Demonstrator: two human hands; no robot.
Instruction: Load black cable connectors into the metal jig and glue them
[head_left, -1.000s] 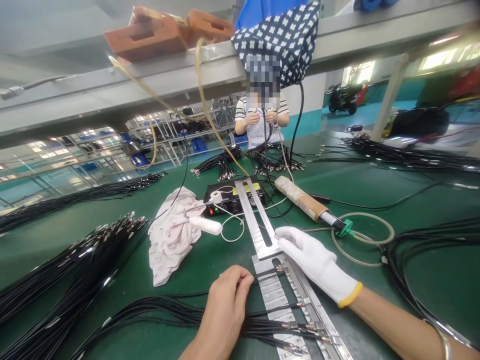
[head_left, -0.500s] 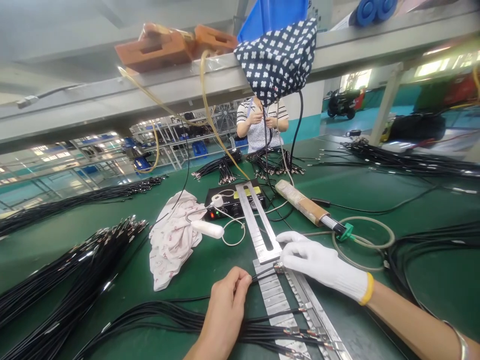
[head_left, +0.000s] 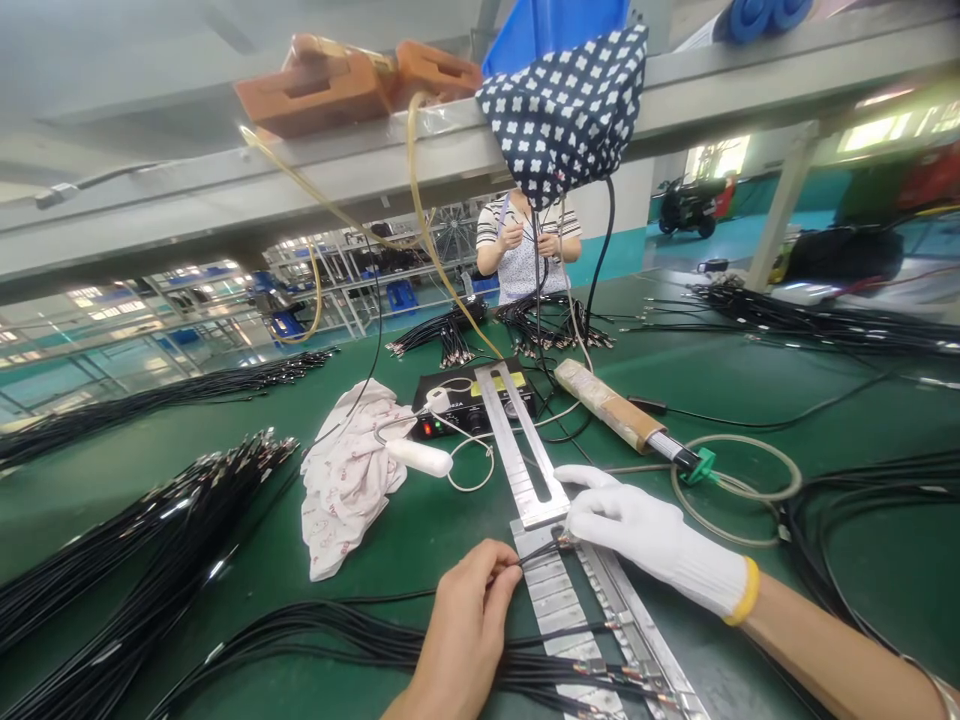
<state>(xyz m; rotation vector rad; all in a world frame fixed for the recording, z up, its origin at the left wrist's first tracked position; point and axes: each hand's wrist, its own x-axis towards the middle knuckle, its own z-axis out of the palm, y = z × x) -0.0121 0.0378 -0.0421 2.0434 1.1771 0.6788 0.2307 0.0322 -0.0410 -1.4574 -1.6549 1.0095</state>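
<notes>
My left hand (head_left: 469, 625) is bare and closed, pinching a thin black cable (head_left: 540, 551) between thumb and fingers. The cable lies across a slotted metal fixture (head_left: 551, 590). At its metal-tipped end is my right hand (head_left: 637, 535), in a white glove with a yellow cuff. Its lower fingertips are closed at that tip and partly cover it, while one finger stretches toward the slotted metal plate (head_left: 517, 440). Below, several more black cables (head_left: 352, 625) run under my left wrist, their ends resting across the fixture's rail (head_left: 645, 650).
A black control box (head_left: 469, 405) stands behind the plate, beside a white-handled tool (head_left: 420, 457) and a crumpled cloth (head_left: 349, 490). Cable bundles (head_left: 180, 530) lie on the left. A cardboard-wrapped tool (head_left: 611, 405) lies on the right. Across the table a person (head_left: 529, 250) handles cable.
Both hands and the fixture appear slightly farther right as the view shifts. My left hand has edged closer to the fixture, and the cable tip sits nearer my gloved fingers.
</notes>
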